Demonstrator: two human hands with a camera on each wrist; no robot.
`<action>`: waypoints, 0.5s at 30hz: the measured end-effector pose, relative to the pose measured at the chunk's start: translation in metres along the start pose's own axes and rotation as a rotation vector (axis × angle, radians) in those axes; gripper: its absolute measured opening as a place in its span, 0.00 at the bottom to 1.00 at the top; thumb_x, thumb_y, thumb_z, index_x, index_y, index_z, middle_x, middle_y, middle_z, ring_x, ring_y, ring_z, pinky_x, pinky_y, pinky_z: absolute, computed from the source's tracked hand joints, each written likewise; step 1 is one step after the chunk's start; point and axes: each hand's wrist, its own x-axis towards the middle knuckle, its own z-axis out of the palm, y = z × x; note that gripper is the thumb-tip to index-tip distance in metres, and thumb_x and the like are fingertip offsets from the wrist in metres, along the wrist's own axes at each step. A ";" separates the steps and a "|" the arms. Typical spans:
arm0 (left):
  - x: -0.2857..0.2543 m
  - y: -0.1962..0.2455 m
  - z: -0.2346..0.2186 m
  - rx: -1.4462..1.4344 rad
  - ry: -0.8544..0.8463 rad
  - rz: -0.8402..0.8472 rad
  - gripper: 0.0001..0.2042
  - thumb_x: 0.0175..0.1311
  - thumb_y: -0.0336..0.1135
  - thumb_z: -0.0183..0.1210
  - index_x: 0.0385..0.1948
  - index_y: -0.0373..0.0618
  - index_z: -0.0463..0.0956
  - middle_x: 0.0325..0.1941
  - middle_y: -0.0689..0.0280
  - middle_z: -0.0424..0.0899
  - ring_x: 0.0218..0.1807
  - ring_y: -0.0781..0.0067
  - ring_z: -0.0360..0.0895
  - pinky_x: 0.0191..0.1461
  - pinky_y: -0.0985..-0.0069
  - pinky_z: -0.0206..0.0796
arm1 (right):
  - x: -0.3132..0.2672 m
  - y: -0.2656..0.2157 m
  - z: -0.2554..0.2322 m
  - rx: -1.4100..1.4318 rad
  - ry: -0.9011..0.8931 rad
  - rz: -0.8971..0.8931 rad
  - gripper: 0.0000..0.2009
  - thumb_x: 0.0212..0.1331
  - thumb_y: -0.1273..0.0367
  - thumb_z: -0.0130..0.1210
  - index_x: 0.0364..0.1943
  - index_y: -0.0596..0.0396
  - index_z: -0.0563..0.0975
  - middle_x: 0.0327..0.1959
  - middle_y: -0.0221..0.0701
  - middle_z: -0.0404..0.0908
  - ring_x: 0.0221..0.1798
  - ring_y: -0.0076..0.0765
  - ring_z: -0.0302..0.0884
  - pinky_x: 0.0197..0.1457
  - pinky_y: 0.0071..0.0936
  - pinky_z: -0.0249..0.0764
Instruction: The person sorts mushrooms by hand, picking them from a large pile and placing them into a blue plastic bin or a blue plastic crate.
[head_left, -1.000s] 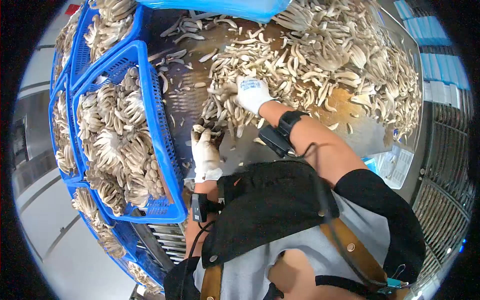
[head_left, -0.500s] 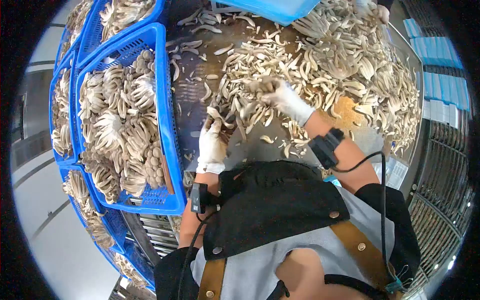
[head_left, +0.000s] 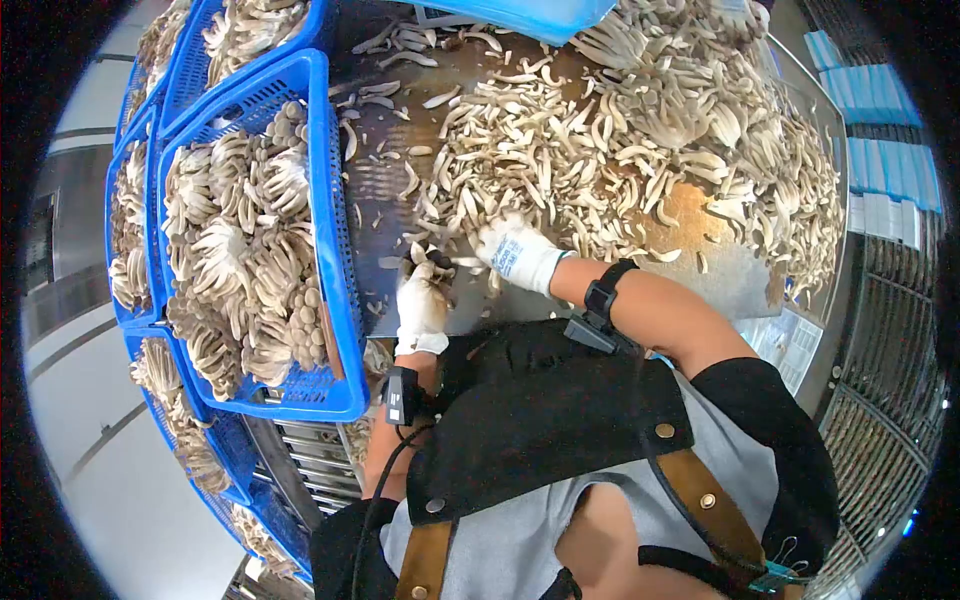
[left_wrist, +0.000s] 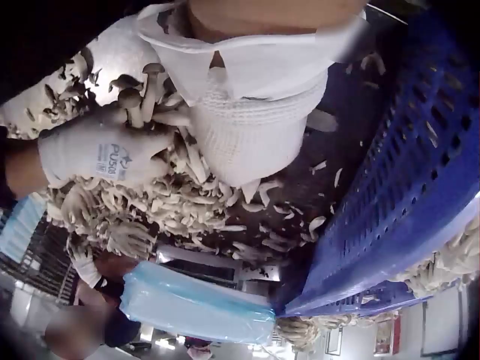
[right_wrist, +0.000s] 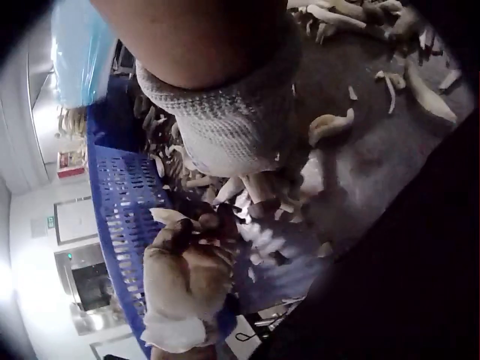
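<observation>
My gloved left hand (head_left: 423, 302) is near the table's front edge, close to the blue basket. Its fingers and thumb curl round dark-capped mushrooms (head_left: 440, 262), and a pale stem (right_wrist: 171, 217) sticks out in the right wrist view. To its right, my gloved right hand (head_left: 517, 252) reaches into the near edge of a heap of loose mushrooms (head_left: 515, 135). In the left wrist view that right hand (left_wrist: 105, 155) has bent fingers beside several stems and caps. Its fingertips are hidden among the mushrooms, and I cannot tell whether they pinch any.
A blue basket (head_left: 335, 250) of mushroom clusters stands left, with more blue baskets (head_left: 225, 455) around it. Larger clusters (head_left: 700, 100) pile up at the far right. A blue plastic-wrapped stack (left_wrist: 195, 304) is at the back; another person's gloved hand (left_wrist: 86, 268) works beyond the heap.
My right hand has come down from over the heap to its near edge, closer to my left hand. The left hand stays near the basket, still holding mushrooms.
</observation>
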 end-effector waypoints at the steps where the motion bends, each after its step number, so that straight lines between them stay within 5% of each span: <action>1: 0.004 -0.001 -0.002 0.016 -0.006 -0.005 0.12 0.67 0.31 0.54 0.51 0.47 0.71 0.39 0.69 0.77 0.34 0.73 0.76 0.34 0.75 0.70 | -0.001 0.001 -0.009 0.017 0.004 0.022 0.09 0.59 0.66 0.49 0.40 0.44 0.81 0.39 0.30 0.79 0.46 0.38 0.77 0.54 0.41 0.68; 3: 0.008 -0.004 -0.007 0.043 -0.016 -0.022 0.13 0.66 0.33 0.55 0.51 0.48 0.71 0.37 0.70 0.76 0.32 0.73 0.76 0.34 0.75 0.69 | -0.014 0.009 -0.034 0.051 0.026 0.078 0.08 0.57 0.66 0.55 0.39 0.47 0.81 0.38 0.34 0.81 0.45 0.40 0.79 0.51 0.41 0.71; 5: -0.001 -0.001 0.001 0.242 -0.022 -0.027 0.14 0.63 0.34 0.58 0.49 0.46 0.72 0.34 0.71 0.75 0.32 0.76 0.75 0.34 0.77 0.68 | -0.021 0.033 -0.040 0.420 -0.085 0.200 0.10 0.54 0.66 0.59 0.38 0.53 0.80 0.36 0.40 0.82 0.44 0.44 0.81 0.48 0.42 0.74; 6: 0.002 -0.007 -0.002 0.406 -0.038 -0.020 0.14 0.62 0.34 0.59 0.49 0.45 0.72 0.34 0.71 0.75 0.32 0.76 0.75 0.35 0.77 0.68 | -0.030 0.040 -0.047 0.759 -0.067 0.402 0.11 0.52 0.68 0.59 0.38 0.58 0.79 0.36 0.44 0.83 0.41 0.47 0.82 0.45 0.39 0.76; 7: 0.002 -0.012 -0.004 0.576 -0.054 -0.015 0.15 0.61 0.35 0.60 0.48 0.44 0.72 0.33 0.71 0.75 0.32 0.77 0.75 0.35 0.78 0.68 | -0.031 0.041 -0.050 0.987 0.045 0.546 0.13 0.53 0.69 0.57 0.42 0.60 0.77 0.37 0.45 0.83 0.41 0.47 0.82 0.45 0.38 0.76; 8: -0.002 -0.014 0.007 0.806 -0.088 0.172 0.17 0.57 0.34 0.63 0.46 0.39 0.72 0.37 0.69 0.78 0.36 0.74 0.77 0.37 0.75 0.69 | -0.015 0.046 -0.029 1.139 0.216 0.521 0.17 0.53 0.70 0.58 0.48 0.60 0.74 0.36 0.45 0.82 0.39 0.48 0.82 0.43 0.38 0.75; 10: 0.005 -0.026 0.022 1.217 -0.098 0.382 0.20 0.54 0.37 0.65 0.45 0.36 0.72 0.39 0.53 0.83 0.41 0.54 0.81 0.42 0.63 0.71 | 0.005 0.051 -0.014 1.183 0.280 0.580 0.21 0.53 0.71 0.58 0.54 0.59 0.72 0.36 0.46 0.82 0.38 0.50 0.81 0.42 0.39 0.75; 11: 0.012 -0.032 0.021 1.354 -0.138 0.409 0.21 0.53 0.39 0.66 0.45 0.36 0.72 0.39 0.48 0.83 0.42 0.47 0.81 0.44 0.59 0.72 | 0.016 0.038 -0.063 1.076 0.168 0.667 0.21 0.54 0.70 0.58 0.54 0.58 0.72 0.35 0.47 0.82 0.39 0.51 0.81 0.42 0.39 0.75; 13: 0.018 -0.037 0.020 1.379 -0.128 0.346 0.21 0.53 0.41 0.66 0.44 0.37 0.74 0.37 0.46 0.83 0.42 0.43 0.80 0.45 0.57 0.72 | 0.052 0.040 -0.029 0.610 0.042 0.631 0.17 0.56 0.65 0.49 0.47 0.59 0.75 0.42 0.46 0.84 0.45 0.57 0.81 0.48 0.43 0.76; 15: 0.018 -0.036 0.016 1.387 -0.144 0.319 0.20 0.53 0.43 0.66 0.41 0.38 0.75 0.36 0.47 0.83 0.41 0.42 0.80 0.44 0.57 0.72 | 0.059 0.031 -0.033 0.526 -0.039 0.606 0.15 0.56 0.65 0.48 0.44 0.57 0.78 0.42 0.47 0.83 0.46 0.55 0.82 0.49 0.45 0.75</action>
